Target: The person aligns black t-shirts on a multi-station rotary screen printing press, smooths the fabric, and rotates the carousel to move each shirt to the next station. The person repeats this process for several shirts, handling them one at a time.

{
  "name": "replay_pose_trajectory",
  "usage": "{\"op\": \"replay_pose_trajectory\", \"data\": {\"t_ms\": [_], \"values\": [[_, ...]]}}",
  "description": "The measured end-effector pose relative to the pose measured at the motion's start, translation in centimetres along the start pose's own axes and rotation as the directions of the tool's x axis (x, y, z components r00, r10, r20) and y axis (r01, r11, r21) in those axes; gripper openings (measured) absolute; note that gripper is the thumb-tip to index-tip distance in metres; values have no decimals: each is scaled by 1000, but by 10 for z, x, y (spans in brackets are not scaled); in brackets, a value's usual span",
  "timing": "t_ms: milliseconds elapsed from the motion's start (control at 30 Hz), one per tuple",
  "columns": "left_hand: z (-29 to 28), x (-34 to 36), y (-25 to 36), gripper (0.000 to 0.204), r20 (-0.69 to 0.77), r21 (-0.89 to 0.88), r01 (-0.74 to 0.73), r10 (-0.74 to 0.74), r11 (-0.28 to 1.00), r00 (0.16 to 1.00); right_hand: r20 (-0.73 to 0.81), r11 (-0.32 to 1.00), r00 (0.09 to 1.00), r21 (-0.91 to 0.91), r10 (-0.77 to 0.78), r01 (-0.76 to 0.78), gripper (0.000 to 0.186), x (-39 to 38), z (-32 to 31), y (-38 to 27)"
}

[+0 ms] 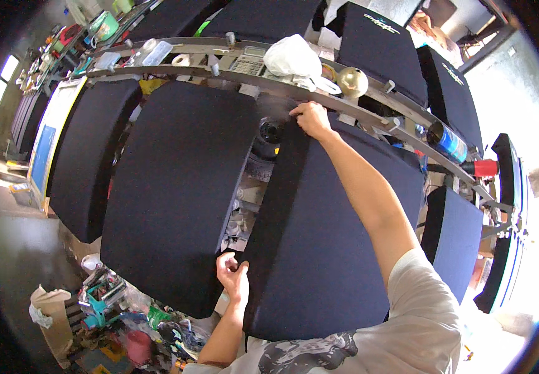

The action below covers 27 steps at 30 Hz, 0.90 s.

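A large black cloth (344,230) covers the wide board in front of me, its left side hanging down as a dark band. My right hand (312,118) reaches to the board's far left corner, with fingers closed on the cloth's edge. Close to me, my left hand (234,280) is in the gap left of this board. Its fingers are bent and closed at the black cloth's side edge; the fingertips are partly hidden. Left of the gap lies a second black-covered board (176,193).
A metal rail (269,81) runs behind the boards, carrying a white plastic bag (293,57), a calculator (249,62) and a blue can (447,142). A printing frame (50,140) leans at left. Cluttered items include a red bucket (138,346). More black-covered boards (381,53) stand beyond.
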State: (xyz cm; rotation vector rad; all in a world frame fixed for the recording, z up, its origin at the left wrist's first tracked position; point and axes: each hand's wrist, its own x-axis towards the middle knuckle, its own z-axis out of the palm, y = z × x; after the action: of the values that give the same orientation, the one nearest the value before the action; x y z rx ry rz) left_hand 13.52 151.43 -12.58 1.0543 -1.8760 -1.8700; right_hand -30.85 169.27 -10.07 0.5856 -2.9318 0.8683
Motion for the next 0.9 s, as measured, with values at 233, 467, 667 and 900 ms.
{"op": "replay_pose_trajectory", "data": {"t_ms": [233,467,667,900], "values": [[47,13,35,36,314,274,-485,399,831,861,-216,994,975,-108,-51,28,23,-85,-51,-1],[208,8,89,21,663,-61,-858,664,510,347,-537,969,819,-14,201,-247,19,-301,-139,53],[347,-21,84,28,838,-95,-990,545,104,-23,-560,759,565,195,606,-621,16,-494,-156,65],[374,-51,71,32,872,2,-994,486,-108,-51,-473,621,445,328,760,-712,15,-577,-129,54]]}}
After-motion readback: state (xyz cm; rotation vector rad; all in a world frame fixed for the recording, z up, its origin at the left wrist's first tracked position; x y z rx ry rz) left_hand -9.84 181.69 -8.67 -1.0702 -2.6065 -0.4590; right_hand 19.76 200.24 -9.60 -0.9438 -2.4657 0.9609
